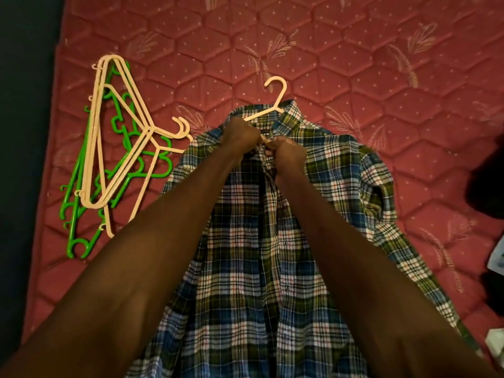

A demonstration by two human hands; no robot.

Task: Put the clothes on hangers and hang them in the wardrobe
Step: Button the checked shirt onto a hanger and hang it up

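The checked shirt (272,227) lies on the bed (354,64) with a hanger (275,103) already inside, both hands' fingers (268,148) pinch its top button, and nothing hangs up yet.

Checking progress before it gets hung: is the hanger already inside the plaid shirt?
Inside. The hanger's hook sticks out past the collar of the plaid shirt, its shoulders under the fabric; both hands pinch the front near the collar.

hanger pile (120,148) blocks left (mattress (354,64) beyond shirt (245,255) bare)
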